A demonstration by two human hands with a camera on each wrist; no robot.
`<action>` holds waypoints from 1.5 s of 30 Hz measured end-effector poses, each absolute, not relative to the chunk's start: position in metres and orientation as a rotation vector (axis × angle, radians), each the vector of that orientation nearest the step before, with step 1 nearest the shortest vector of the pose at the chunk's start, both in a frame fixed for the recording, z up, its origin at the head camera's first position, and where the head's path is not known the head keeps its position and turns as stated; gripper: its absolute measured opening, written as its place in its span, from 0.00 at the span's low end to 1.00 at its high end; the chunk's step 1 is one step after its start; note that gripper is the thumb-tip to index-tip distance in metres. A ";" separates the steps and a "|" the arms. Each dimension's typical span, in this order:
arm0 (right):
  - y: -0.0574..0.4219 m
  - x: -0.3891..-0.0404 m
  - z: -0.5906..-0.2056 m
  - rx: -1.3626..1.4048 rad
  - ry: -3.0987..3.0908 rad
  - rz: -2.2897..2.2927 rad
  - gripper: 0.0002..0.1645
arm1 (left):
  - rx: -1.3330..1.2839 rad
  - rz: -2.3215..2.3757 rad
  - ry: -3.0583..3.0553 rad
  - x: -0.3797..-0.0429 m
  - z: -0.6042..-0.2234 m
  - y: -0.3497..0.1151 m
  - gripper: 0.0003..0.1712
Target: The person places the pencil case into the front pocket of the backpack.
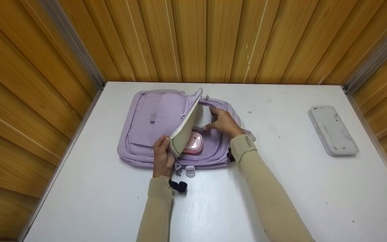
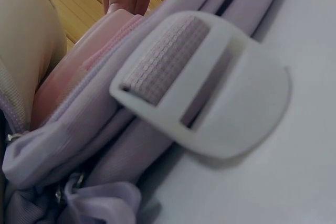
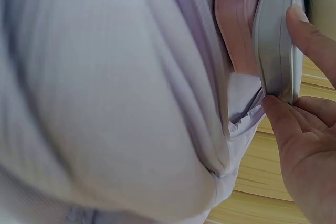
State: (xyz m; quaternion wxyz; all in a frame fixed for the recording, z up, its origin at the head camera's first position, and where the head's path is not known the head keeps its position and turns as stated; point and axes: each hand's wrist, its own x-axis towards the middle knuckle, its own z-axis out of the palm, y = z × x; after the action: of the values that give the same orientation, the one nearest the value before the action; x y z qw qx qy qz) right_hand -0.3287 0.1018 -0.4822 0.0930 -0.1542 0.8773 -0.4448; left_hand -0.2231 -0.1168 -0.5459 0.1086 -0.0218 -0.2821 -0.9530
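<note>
A lavender backpack [image 1: 161, 111] lies on the white table with its front flap lifted. My left hand [image 1: 162, 154] pinches the near edge of that flap, whose cream lining [image 1: 183, 137] faces right. My right hand [image 1: 225, 122] grips a grey case [image 1: 203, 117] by its right end, partly inside the opened compartment; in the right wrist view thumb and fingers [image 3: 310, 38] hold the grey case [image 3: 275, 40]. A pink case [image 1: 196, 143] sits in the compartment, partly hidden by the flap. The right wrist view has the pink case [image 3: 239, 24] beside the grey one.
Another grey case [image 1: 333, 131], smudged with dark marks, lies at the table's right side. A pale strap buckle [image 1: 190, 171] hangs off the backpack's near edge. Wood-panelled walls [image 1: 193, 40] stand behind the table and at both sides.
</note>
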 end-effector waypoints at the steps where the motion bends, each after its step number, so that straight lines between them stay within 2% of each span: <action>1: 0.101 -0.329 -0.483 -0.461 2.604 -1.328 0.55 | -0.061 -2.803 -0.828 -0.223 -0.546 -0.117 0.08; 18: 0.099 -0.327 -0.484 -0.459 2.529 -1.362 0.56 | -0.005 -2.779 -0.844 -0.223 -0.545 -0.116 0.11; 38: 0.129 -0.313 -0.469 -0.509 2.670 -1.328 0.45 | -0.047 -2.785 -0.828 -0.223 -0.545 -0.116 0.06; 45: 0.155 -0.307 -0.463 -0.473 2.721 -1.342 0.43 | -0.052 -2.788 -0.807 -0.223 -0.544 -0.115 0.09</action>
State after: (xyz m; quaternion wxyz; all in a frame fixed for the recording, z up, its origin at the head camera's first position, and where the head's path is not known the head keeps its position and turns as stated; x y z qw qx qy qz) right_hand -0.3073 0.1545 -0.4629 0.0357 -0.1540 0.8856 -0.4368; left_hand -0.2233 -0.1153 -0.5437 0.1193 -0.0178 -0.2759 -0.9536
